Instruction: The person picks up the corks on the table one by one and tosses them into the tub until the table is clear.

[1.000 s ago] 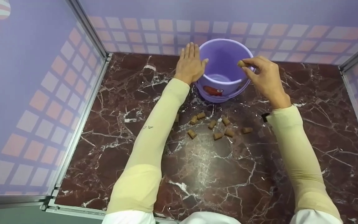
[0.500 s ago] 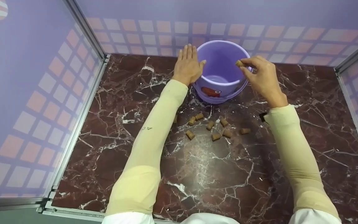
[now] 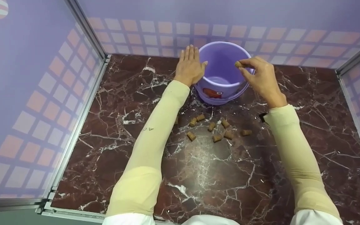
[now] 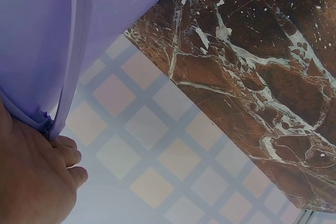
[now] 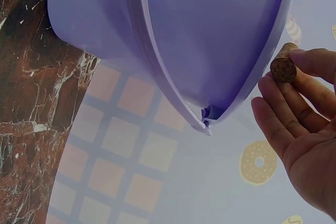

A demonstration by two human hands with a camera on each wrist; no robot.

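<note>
A purple bucket (image 3: 219, 90) stands upright near the back wall, its handle hanging down at the front. My left hand (image 3: 188, 68) rests against the bucket's left side with fingers straight; the left wrist view shows the hand (image 4: 37, 177) beside the handle's end. At the right rim my right hand (image 3: 262, 78) pinches a cork (image 3: 238, 64) between thumb and finger, above the bucket's opening. Seen from the right wrist, the brown cork (image 5: 284, 66) is held by its upper part, close to the rim. Several loose corks (image 3: 211, 126) lie on the table in front of the bucket.
The dark red marbled table (image 3: 217, 175) is bordered by a purple checked back wall (image 3: 148, 31) and a left side panel (image 3: 39, 90) in metal frames. One cork (image 3: 246, 132) lies apart on the right; another is partly hidden by the left sleeve.
My right hand has shifted slightly left over the bucket with the cork still pinched. My left hand stays against the bucket. The view has moved a little.
</note>
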